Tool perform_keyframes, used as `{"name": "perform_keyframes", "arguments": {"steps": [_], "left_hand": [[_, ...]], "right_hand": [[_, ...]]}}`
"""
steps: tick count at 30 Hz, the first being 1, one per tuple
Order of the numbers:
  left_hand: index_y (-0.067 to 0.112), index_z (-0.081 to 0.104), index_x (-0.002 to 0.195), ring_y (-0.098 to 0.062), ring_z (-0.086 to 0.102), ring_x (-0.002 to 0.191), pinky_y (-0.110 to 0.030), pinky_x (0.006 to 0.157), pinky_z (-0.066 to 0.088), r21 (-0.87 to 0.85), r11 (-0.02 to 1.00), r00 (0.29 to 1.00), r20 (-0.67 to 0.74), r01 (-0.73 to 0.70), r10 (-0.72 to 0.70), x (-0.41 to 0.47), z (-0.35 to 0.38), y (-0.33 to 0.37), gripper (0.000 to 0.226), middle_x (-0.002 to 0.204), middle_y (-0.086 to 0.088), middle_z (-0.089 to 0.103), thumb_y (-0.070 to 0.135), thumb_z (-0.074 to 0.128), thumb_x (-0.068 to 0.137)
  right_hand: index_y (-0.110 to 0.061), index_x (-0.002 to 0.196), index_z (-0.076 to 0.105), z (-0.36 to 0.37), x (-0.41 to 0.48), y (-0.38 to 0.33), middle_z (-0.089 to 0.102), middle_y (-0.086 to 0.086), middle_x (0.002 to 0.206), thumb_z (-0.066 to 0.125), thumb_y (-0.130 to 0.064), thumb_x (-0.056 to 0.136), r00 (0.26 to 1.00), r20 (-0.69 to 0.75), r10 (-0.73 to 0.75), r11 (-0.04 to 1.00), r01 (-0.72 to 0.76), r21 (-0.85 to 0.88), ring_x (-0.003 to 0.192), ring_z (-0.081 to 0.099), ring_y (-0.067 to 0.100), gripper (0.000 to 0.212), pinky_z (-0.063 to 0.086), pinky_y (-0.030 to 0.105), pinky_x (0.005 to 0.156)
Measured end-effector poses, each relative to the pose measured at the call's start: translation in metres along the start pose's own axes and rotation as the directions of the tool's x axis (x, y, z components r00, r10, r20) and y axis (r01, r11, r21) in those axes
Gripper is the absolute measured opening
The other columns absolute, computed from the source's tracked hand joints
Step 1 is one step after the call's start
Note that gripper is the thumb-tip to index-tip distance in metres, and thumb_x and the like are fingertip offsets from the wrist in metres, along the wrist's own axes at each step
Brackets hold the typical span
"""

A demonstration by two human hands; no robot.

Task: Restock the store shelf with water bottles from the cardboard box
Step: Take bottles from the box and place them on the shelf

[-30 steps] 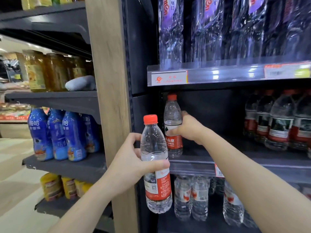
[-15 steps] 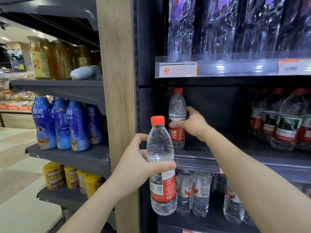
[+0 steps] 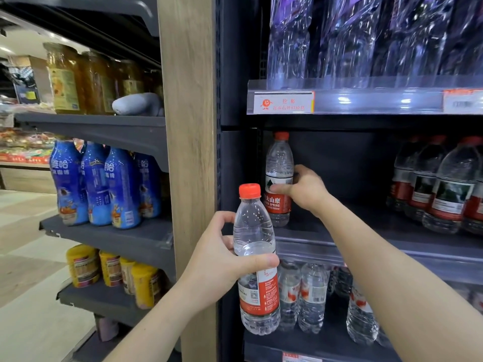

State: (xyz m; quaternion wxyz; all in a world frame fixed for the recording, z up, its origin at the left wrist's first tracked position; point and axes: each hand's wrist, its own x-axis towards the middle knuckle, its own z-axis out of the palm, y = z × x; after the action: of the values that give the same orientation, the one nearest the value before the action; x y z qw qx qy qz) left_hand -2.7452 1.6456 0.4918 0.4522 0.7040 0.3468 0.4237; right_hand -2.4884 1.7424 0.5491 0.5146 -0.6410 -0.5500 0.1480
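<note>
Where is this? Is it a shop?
Most likely a shop, probably a grocery or convenience store: shelves hold rows of matching water bottles, a printed shelf-edge label hangs below the upper row, and blue drink bottles line the next rack.

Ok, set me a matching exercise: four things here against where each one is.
1. front bottle, in left hand
2. back bottle, in right hand
3. blue bottles
4. yellow tubs

A. side rack, lower shelf
B. standing on the water shelf, left end
C. held in the air
D. side rack, middle shelf

Pairs: 1-C, 2-B, 3-D, 4-A.
</note>
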Motion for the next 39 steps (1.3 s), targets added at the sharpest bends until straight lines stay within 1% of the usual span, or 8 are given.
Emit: {"name": "perform_keyframes", "arguments": {"steps": [12, 18, 21, 24, 27, 32, 36, 39], "left_hand": [[0.027, 0.051, 0.123, -0.02, 0.081, 0.088, -0.049, 0.087, 0.064, -0.025, 0.999, 1.0, -0.012, -0.024, 0.024, -0.009, 0.002, 0.006, 0.072, 0.097, 0.001, 0.082, 0.018, 0.097, 0.068], [0.03, 0.051, 0.123, -0.016, 0.081, 0.086, -0.04, 0.081, 0.064, -0.018, 0.999, 0.999, -0.005, -0.041, 0.041, -0.012, 0.006, 0.018, 0.07, 0.095, 0.004, 0.083, 0.02, 0.096, 0.07], [0.033, 0.052, 0.122, -0.012, 0.08, 0.085, -0.029, 0.075, 0.061, -0.017, 0.997, 0.997, -0.017, -0.078, 0.077, -0.003, 0.011, 0.025, 0.068, 0.094, 0.006, 0.083, 0.02, 0.096, 0.071], [0.035, 0.055, 0.121, -0.01, 0.08, 0.083, -0.024, 0.07, 0.059, -0.028, 0.994, 0.992, -0.062, -0.109, 0.107, 0.012, 0.016, 0.033, 0.065, 0.092, 0.007, 0.082, 0.024, 0.096, 0.071], [0.035, 0.06, 0.121, -0.013, 0.08, 0.083, -0.034, 0.077, 0.063, -0.033, 0.993, 0.989, -0.096, -0.112, 0.109, 0.029, 0.019, 0.038, 0.065, 0.093, 0.005, 0.083, 0.031, 0.097, 0.068], [0.034, 0.063, 0.119, -0.017, 0.081, 0.082, -0.034, 0.074, 0.062, -0.071, 0.989, 0.988, -0.091, -0.133, 0.126, 0.05, 0.024, 0.048, 0.06, 0.093, 0.001, 0.083, 0.024, 0.096, 0.071], [0.033, 0.063, 0.127, -0.016, 0.081, 0.086, -0.03, 0.073, 0.061, -0.125, 0.979, 0.986, -0.076, -0.16, 0.152, 0.066, 0.03, 0.055, 0.06, 0.097, 0.0, 0.083, 0.023, 0.093, 0.076], [0.034, 0.061, 0.134, -0.012, 0.08, 0.094, -0.024, 0.074, 0.061, -0.16, 0.972, 0.985, -0.029, -0.17, 0.167, 0.072, 0.033, 0.054, 0.053, 0.107, 0.002, 0.082, 0.028, 0.084, 0.088]], "right_hand": [[-0.021, 0.13, 0.064, 0.004, -0.001, -0.002, 0.074, 0.0, 0.117, 0.098, -0.03, 0.064, 0.999, -0.01, 0.051, 0.998, -0.05, 0.044, 0.103, 0.072, 0.019, 0.075, 0.06, 0.039, 0.094], [-0.018, 0.153, 0.042, 0.0, -0.033, -0.005, 0.07, 0.006, 0.128, 0.093, -0.054, 0.057, 0.996, 0.009, 0.087, 0.989, -0.088, 0.115, 0.111, 0.07, 0.022, 0.115, 0.058, 0.045, 0.1], [-0.01, 0.143, 0.052, -0.017, -0.07, -0.021, 0.073, 0.008, 0.114, 0.077, -0.023, 0.089, 0.998, -0.007, 0.057, 0.98, -0.055, 0.193, 0.1, 0.071, 0.021, 0.061, 0.061, 0.04, 0.089], [-0.008, 0.128, 0.064, -0.034, -0.109, -0.031, 0.079, 0.012, 0.107, 0.055, 0.004, 0.095, 0.972, 0.236, -0.006, 0.942, -0.074, 0.329, 0.095, 0.076, 0.026, 0.036, 0.062, 0.043, 0.087], [-0.017, 0.131, 0.065, -0.042, -0.13, -0.037, 0.077, 0.01, 0.117, 0.054, 0.01, 0.094, 0.909, 0.412, -0.058, 0.937, -0.094, 0.337, 0.106, 0.076, 0.029, 0.048, 0.061, 0.047, 0.096], [-0.069, 0.145, 0.037, -0.043, -0.14, -0.039, 0.073, -0.003, 0.124, 0.082, -0.017, 0.088, 0.885, 0.445, -0.135, 0.985, 0.071, 0.157, 0.114, 0.071, 0.014, 0.089, 0.062, 0.037, 0.094], [-0.065, 0.153, 0.023, -0.029, -0.134, -0.035, 0.074, -0.009, 0.124, 0.083, -0.018, 0.083, 0.94, 0.28, -0.196, 0.969, 0.143, 0.2, 0.115, 0.071, 0.011, 0.104, 0.06, 0.042, 0.098], [-0.058, 0.154, 0.029, -0.031, -0.124, -0.034, 0.076, -0.005, 0.123, 0.08, -0.012, 0.087, 0.939, 0.276, -0.206, 0.959, 0.137, 0.249, 0.114, 0.073, 0.017, 0.096, 0.059, 0.045, 0.1]]}}
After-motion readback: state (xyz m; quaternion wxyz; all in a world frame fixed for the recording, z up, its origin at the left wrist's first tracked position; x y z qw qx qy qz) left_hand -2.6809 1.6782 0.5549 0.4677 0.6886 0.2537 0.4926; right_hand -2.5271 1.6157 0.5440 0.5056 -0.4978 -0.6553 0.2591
